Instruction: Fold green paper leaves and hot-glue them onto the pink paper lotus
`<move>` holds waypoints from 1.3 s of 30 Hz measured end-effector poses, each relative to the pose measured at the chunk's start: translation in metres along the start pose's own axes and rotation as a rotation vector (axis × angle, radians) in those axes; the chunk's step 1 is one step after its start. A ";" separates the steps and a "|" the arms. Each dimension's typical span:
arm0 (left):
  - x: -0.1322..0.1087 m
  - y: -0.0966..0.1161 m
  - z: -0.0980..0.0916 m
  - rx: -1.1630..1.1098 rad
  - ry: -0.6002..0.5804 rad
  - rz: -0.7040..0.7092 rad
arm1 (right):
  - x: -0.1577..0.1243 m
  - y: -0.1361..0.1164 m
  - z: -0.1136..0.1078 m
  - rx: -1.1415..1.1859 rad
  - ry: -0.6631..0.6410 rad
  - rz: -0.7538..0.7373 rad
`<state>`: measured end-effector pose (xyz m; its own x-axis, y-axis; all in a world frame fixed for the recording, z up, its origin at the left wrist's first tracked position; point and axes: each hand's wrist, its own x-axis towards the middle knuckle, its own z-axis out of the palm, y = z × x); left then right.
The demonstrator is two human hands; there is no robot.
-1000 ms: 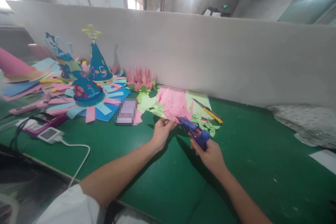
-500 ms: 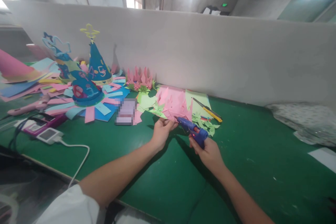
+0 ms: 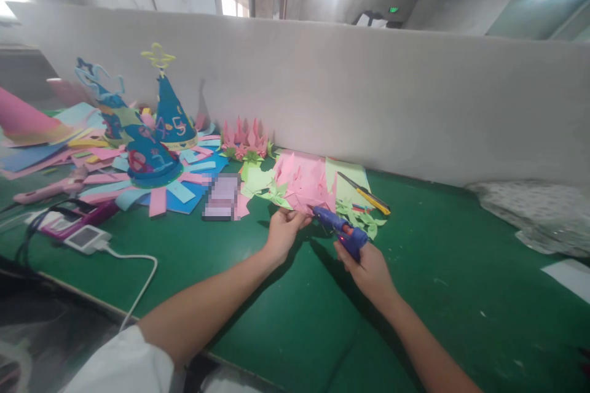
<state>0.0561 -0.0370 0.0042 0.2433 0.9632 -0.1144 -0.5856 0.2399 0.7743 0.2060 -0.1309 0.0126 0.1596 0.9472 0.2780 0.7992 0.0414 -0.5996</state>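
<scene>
My right hand (image 3: 369, 270) is wrapped round the grip of a blue glue gun (image 3: 341, 227), its nozzle pointing left. Close to that nozzle, my left hand (image 3: 284, 230) is closed in a pinch at a small pink paper piece (image 3: 303, 207), partly hidden by the fingers. Just behind both hands lie pink folded paper shapes (image 3: 304, 175) on pink sheets. Green paper leaves (image 3: 364, 220) are spread beyond the glue gun, and more green leaves (image 3: 279, 192) lie beyond my left hand.
A yellow cutter knife (image 3: 369, 196) rests on pale green paper. Left are a phone (image 3: 222, 196), blue cone hats (image 3: 173, 113), a pink paper crown (image 3: 246, 135), and a power strip (image 3: 76, 221) with cables. A plastic-wrapped bundle (image 3: 534, 209) lies right on the green table (image 3: 437, 295).
The glue gun and my right hand have shifted very slightly to the right. My left hand stays almost where it was, still pinching.
</scene>
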 end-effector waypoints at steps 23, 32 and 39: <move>0.001 0.002 -0.001 0.033 0.000 0.062 | 0.001 0.004 -0.003 -0.063 0.029 -0.009; 0.002 0.000 -0.002 0.068 0.016 0.070 | 0.001 0.006 -0.001 -0.031 0.089 -0.003; 0.003 -0.001 -0.002 0.094 0.021 0.048 | -0.001 0.004 0.004 -0.032 0.086 -0.061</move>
<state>0.0558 -0.0345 0.0018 0.1996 0.9759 -0.0876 -0.5211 0.1814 0.8340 0.2068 -0.1309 0.0071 0.1580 0.9123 0.3778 0.8267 0.0870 -0.5559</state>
